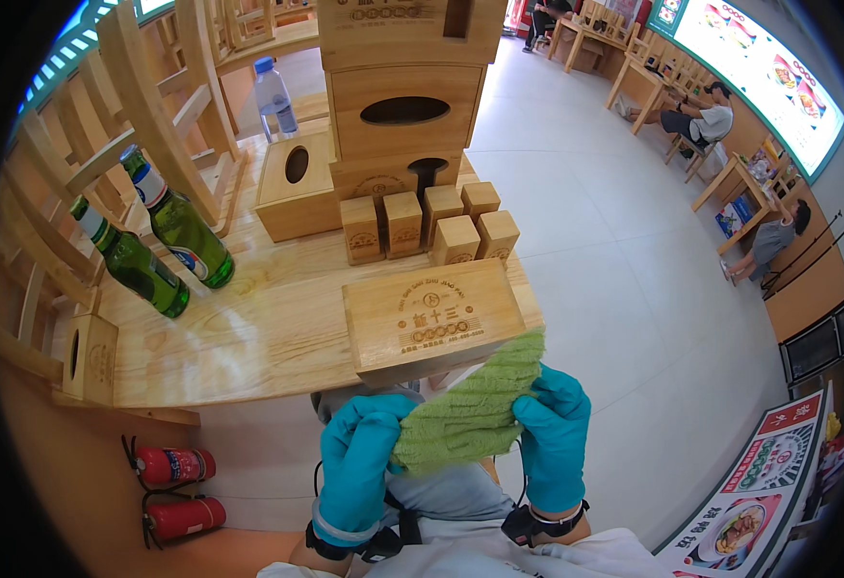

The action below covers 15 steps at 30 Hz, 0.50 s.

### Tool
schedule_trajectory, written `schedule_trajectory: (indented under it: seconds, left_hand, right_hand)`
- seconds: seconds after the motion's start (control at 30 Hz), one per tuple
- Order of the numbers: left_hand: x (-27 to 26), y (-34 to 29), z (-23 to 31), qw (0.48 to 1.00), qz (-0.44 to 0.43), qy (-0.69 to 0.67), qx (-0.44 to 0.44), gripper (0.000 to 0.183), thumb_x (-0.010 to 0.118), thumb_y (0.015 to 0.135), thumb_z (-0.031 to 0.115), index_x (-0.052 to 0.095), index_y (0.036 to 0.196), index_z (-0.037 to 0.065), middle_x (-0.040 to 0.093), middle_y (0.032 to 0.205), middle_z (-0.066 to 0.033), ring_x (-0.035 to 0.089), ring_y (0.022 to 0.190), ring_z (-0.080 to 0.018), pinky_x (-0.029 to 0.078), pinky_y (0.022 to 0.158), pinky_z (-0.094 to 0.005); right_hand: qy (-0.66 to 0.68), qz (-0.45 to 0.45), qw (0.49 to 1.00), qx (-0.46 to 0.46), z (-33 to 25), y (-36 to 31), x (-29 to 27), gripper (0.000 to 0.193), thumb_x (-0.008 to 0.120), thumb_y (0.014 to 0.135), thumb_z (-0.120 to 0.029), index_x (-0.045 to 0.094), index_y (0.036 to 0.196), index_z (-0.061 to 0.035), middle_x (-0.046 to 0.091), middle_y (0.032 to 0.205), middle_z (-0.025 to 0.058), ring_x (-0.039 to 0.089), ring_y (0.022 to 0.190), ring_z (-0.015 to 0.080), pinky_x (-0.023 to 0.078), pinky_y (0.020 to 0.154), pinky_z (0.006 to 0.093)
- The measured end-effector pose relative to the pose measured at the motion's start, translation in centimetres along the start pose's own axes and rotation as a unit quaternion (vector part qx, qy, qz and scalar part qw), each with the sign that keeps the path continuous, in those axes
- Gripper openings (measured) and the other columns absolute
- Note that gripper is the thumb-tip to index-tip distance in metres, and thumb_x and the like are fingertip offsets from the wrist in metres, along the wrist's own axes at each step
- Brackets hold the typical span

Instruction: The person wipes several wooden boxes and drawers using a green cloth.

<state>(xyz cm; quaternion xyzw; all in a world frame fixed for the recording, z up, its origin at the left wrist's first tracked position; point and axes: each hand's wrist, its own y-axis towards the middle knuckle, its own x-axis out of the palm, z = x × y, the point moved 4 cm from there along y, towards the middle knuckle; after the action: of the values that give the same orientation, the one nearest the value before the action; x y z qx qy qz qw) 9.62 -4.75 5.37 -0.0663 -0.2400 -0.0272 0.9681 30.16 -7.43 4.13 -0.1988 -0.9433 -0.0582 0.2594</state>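
Hands in teal rubber gloves, low in the centre of the frame: left hand clenched on the lower left end of a green ribbed terry cloth, right hand pinching its right edge. Cloth stretched between the two, long axis slanting from lower left up to upper right, top corner touching or just overlapping the near right corner of a flat rectangular light-wood box with an engraved lid. Box directly above the hands in the frame, on the near edge of a pale wooden table; right hand nearer to it, left hand slightly lower.

Further up the frame, four small wooden cubes in a cluster, then a tall wooden stack with oval openings and a lower wooden box with an oval slot to its left. Two green glass bottles at the left of the table, well apart from the cloth; clear plastic water bottle near the top. Two red fire extinguishers at lower left on the floor. Nothing between cloth and engraved box.
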Motion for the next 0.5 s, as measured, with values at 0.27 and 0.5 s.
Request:
schedule_trajectory:
  seconds: [0.27, 0.5]
  left_hand:
    - [0.0, -2.2, 1.9, 0.885, -0.111, 0.334, 0.306, 0.056, 0.069, 0.09, 0.015, 0.053, 0.141, -0.002, 0.055, 0.141, -0.0177, 0.06, 0.113, -0.0263, 0.049, 0.099, -0.0353]
    - [4.2, -1.8, 1.7, 0.941, -0.27, 0.176, 0.107, 0.102, 0.081, 0.083, 0.024, 0.017, 0.16, 0.003, 0.044, 0.151, -0.0148, 0.053, 0.13, -0.0278, 0.045, 0.107, -0.0413]
  right_hand:
    - [-0.151, -0.041, 0.984, -0.085, -2.3, -2.7, 1.3, 0.042, 0.077, 0.083, 0.001, 0.068, 0.124, 0.0007, 0.075, 0.107, 0.015, 0.072, 0.091, 0.0191, 0.058, 0.082, 0.0326]
    - [-0.282, -0.15, 0.939, -0.128, -4.2, -2.8, 4.9, 0.045, 0.072, 0.091, -0.004, 0.063, 0.135, -0.0033, 0.073, 0.119, 0.0102, 0.071, 0.099, 0.0165, 0.057, 0.087, 0.031]
